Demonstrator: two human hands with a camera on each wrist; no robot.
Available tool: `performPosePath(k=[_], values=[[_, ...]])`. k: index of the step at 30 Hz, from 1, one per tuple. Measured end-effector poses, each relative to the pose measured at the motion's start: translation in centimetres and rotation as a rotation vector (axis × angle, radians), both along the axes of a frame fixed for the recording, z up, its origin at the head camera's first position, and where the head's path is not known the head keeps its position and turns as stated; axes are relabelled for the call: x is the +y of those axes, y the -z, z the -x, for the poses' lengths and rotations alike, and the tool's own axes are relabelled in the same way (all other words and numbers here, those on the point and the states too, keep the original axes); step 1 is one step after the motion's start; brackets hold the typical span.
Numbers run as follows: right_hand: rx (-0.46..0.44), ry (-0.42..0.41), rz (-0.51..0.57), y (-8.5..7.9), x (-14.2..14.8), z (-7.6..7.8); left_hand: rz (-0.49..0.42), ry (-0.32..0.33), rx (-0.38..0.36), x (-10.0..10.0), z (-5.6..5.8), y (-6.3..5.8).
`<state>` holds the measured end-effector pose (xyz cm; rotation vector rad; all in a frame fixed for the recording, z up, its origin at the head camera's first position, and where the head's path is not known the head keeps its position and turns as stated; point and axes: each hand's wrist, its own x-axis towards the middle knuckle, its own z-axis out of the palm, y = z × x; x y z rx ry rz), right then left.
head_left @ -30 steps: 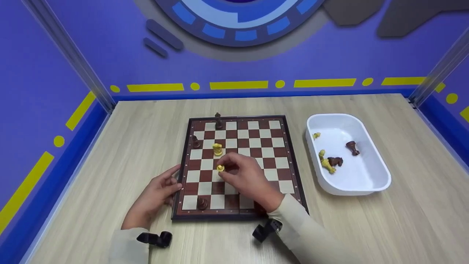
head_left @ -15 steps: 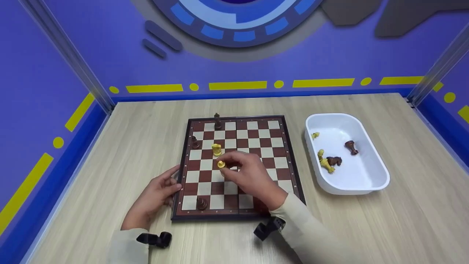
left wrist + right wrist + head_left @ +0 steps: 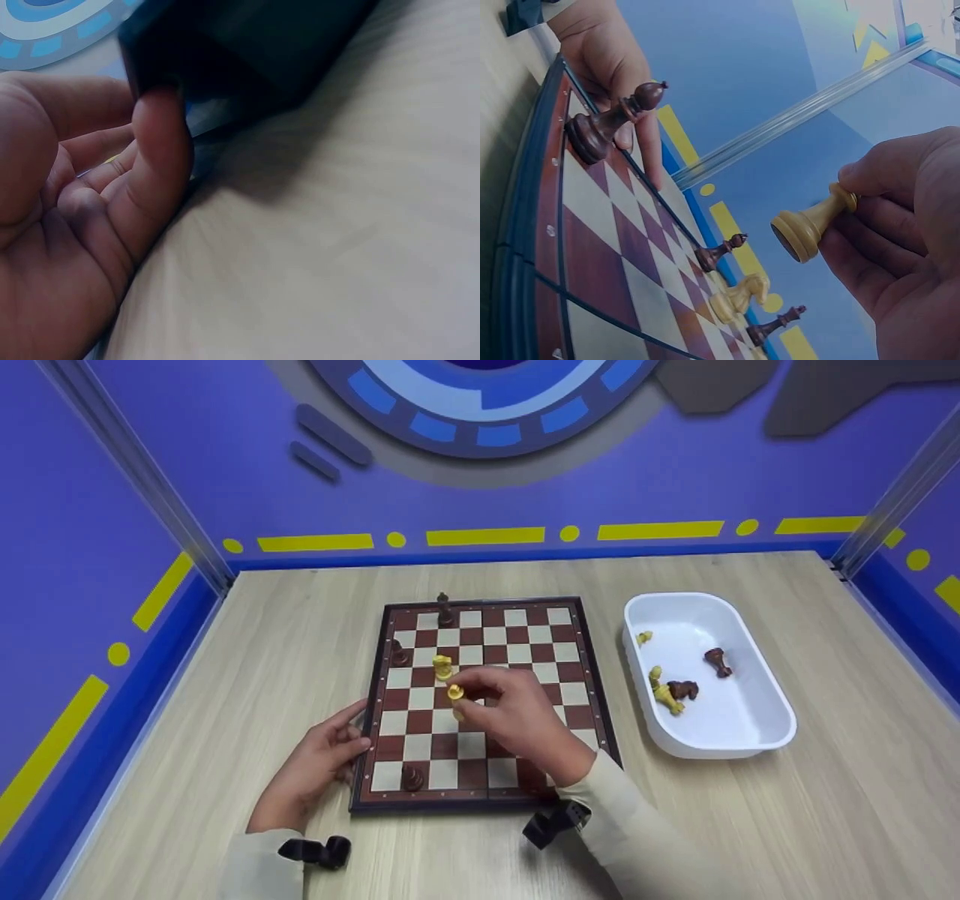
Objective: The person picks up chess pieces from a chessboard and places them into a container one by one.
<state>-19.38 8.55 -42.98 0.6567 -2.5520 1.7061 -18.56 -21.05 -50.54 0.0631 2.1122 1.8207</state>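
Note:
My right hand pinches a pale yellow chess piece between thumb and fingers, above the middle-left of the chessboard. In the right wrist view the piece's round base points away from the palm and its top is hidden by the fingers. Just beyond it stands a yellow knight. My left hand lies beside the board's left edge, its fingertips touching that edge. Dark pieces stand upright along the board: one at the far edge, one on the left, and a bishop at the near left.
To the right of the board stands a white plastic tub. Inside it lie several yellow and dark pieces, among them a dark knight and a toppled dark piece. A purple-blue wall closes the table's far side.
My right hand has moved slightly away from me and to the right, with the yellow piece still pinched. The left hand keeps its place at the board's edge.

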Motion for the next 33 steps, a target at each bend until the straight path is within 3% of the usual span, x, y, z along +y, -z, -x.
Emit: performPosePath(k=[11,17,23,28,33], values=[[0.019,-0.008,0.061,-0.9,1.1,0.3,-0.010,-0.009,-0.017,-0.1,-0.1,0.0],[0.068,0.037,0.032,-1.5,2.0,0.5,-0.013,-0.012,-0.019,0.0,-0.1,0.0],[0.057,0.075,0.023,-2.0,2.5,0.6,-0.001,-0.024,-0.015,0.0,-0.1,0.1],[0.036,0.084,0.053,-2.2,3.0,0.8,-0.005,-0.023,-0.013,0.0,-0.1,0.1],[0.079,0.098,0.083,-2.5,3.5,1.0,-0.001,-0.022,-0.007,0.0,0.0,0.1]])
